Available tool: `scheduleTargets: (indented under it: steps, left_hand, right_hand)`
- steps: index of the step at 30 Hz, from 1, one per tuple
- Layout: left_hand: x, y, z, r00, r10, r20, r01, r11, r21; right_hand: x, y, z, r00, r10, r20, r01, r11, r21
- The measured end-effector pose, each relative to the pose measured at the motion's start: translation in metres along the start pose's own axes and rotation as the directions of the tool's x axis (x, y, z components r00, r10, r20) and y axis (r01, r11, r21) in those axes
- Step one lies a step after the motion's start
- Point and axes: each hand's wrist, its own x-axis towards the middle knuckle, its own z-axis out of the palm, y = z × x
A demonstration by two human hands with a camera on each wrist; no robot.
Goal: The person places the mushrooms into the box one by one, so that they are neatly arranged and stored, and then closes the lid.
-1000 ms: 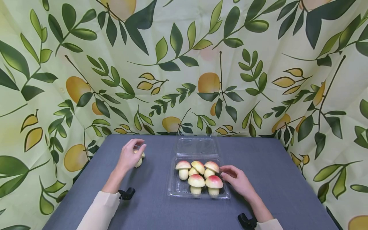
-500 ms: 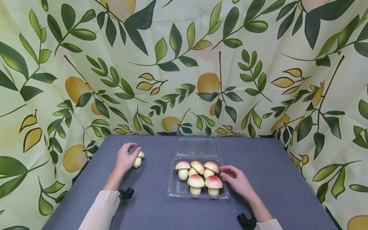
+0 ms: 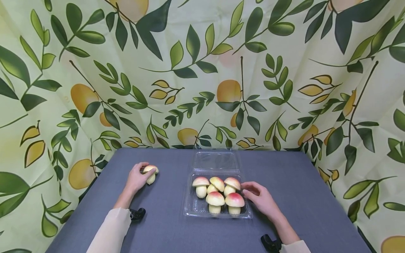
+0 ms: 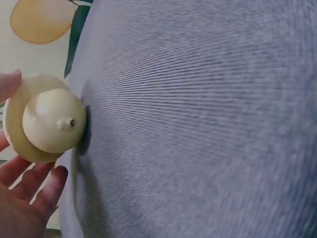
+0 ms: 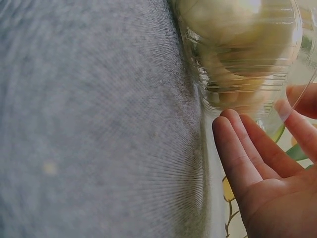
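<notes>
At the table's left side my left hand (image 3: 136,178) holds an artificial mushroom (image 3: 151,178), thumb and fingers on its cap. The cap is cream and reddish, the stem pale. In the left wrist view the mushroom (image 4: 55,120) turns its rounded stem end to the camera, close to the cloth. My right hand (image 3: 261,199) is at the right edge of a clear plastic container (image 3: 196,212). In the right wrist view, thumb and index finger pinch the container's rim while the other fingers (image 5: 230,144) touch its side. Several similar mushrooms (image 3: 216,199) lie inside, in two rows.
The container's clear lid (image 3: 216,161) lies folded open toward the back of the table. A grey-blue cloth (image 3: 171,232) covers the table. Behind and beside it hangs a curtain (image 3: 202,80) printed with leaves and fruit.
My left hand has drawn back and down slightly, then closed thumb and fingers on the lone mushroom, which stays nearly in place. The right hand and container have not visibly moved.
</notes>
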Motion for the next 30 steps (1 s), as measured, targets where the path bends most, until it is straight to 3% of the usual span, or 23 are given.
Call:
scheduleTargets:
  steps: [7, 12, 30]
  left_hand:
    - [-0.002, -0.001, 0.005, 1.000, -0.022, 0.015, 0.023, 0.999, -0.024]
    - [-0.004, 0.003, 0.009, 1.000, -0.005, 0.025, 0.006, 1.000, -0.029]
    - [-0.013, 0.036, 0.035, 0.996, 0.062, 0.061, -0.060, 0.998, -0.035]
  right_hand:
    - [0.000, 0.001, 0.001, 1.000, 0.005, 0.005, -0.005, 1.000, 0.002]
    - [0.000, 0.001, 0.001, 1.000, -0.004, -0.002, 0.004, 1.000, 0.001]
    - [0.001, 0.000, 0.000, 1.000, 0.003, -0.006, -0.003, 1.000, -0.009]
